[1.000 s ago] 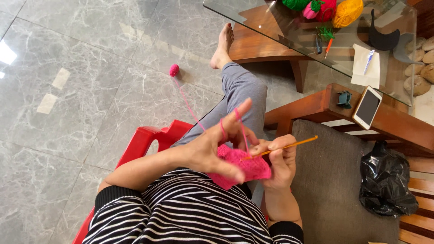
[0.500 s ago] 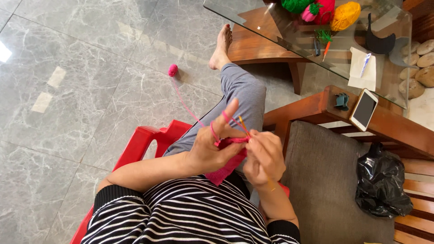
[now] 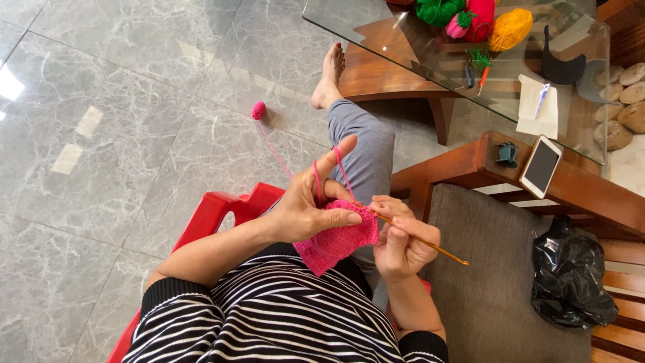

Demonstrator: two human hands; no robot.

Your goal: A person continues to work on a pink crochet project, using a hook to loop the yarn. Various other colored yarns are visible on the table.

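Observation:
My left hand (image 3: 310,202) pinches a pink crocheted piece (image 3: 338,239) over my lap, with pink yarn looped over its raised forefinger. From that finger the yarn runs out to a small pink yarn ball (image 3: 259,110) on the floor. My right hand (image 3: 402,242) grips a thin golden crochet hook (image 3: 410,235), whose tip is in the upper edge of the pink piece and whose handle points right. I sit on a red plastic chair (image 3: 222,212) with one grey-trousered leg stretched forward.
A glass-topped wooden table (image 3: 403,47) ahead holds green, red and yellow yarn balls (image 3: 474,17), a paper and pen. To my right a wooden seat with a grey cushion (image 3: 490,282) carries a phone (image 3: 541,165) on its arm and a black plastic bag (image 3: 570,275).
The hook has swung round: its handle pointed right, then stood up behind the piece, and now points right again. My right hand shifted slightly right; the left hand keeps the piece.

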